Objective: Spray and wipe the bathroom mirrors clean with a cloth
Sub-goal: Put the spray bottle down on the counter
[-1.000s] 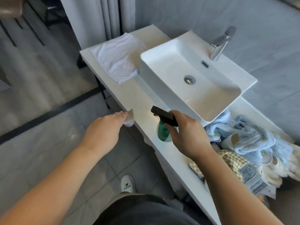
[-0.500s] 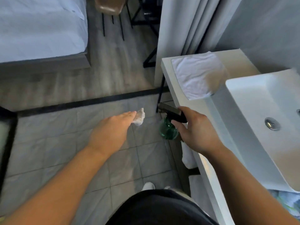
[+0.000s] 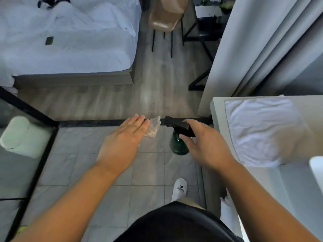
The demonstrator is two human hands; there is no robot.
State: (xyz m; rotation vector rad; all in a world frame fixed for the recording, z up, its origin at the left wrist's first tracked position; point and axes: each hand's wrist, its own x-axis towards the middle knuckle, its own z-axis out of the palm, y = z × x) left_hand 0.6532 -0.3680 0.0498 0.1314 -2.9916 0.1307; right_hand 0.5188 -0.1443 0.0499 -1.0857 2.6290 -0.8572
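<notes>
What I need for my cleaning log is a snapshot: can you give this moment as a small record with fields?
left hand: holds cloth out over the tiled floor, fingers straight, thumb hidden
right hand: grips spray bottle at its black head
spray bottle: green, nozzle toward the cloth
counter: at right, white towel lying flat on it
beyond: bed, chair, curtain
stage: both tools in hand, nothing being wiped
</notes>
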